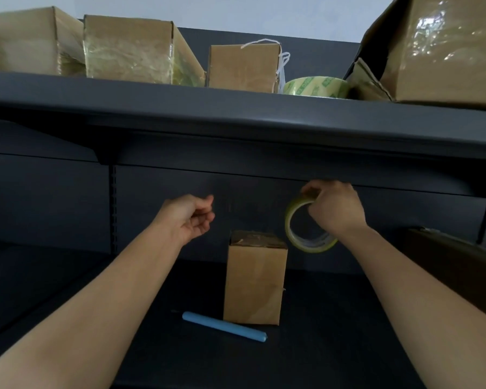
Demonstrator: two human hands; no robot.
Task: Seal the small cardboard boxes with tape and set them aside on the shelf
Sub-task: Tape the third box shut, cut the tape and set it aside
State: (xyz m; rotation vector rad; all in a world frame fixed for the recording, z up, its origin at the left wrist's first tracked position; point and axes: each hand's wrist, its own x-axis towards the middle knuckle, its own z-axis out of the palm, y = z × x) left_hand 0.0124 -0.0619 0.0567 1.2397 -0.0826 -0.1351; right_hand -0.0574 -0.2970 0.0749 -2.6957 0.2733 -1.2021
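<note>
At lower centre, box (254, 282): upright on the lower shelf (334, 318), top face covered in shiny tape, no hand on it.
Right hand (335, 209): right of centre, raised just under the upper shelf's front edge, fingers curled over the top of the roll, gripping it.
Roll (290, 220): clear yellowish tape, on edge, opening toward the camera, hanging below the right hand, close to the box's upper right corner; touching or apart, cannot tell.
Left hand (190, 217): left of centre, raised about level with the right hand, palm turned to the right, fingers curled toward the thumb; nothing seen between them, holding or empty cannot be told.
Blue stick (225, 327): flat on the lower shelf, in front of the box, slanting from centre left down to the right, near the box's base.
Upper shelf (236, 108): dark, across the upper half of the frame.
Left box (26, 40): upper left corner, on the upper shelf.
Taped box (129, 49): just right of the left box, front glossy with tape.
String box (242, 67): upper centre, small, white string at its top and right side.
Spare roll (316, 87): lying flat, green print, just right of the string box.
Big box (446, 49): upper right corner, tilted, shiny tape on its face.
Dark box (460, 265): right edge, on the lower shelf, in shadow.
</note>
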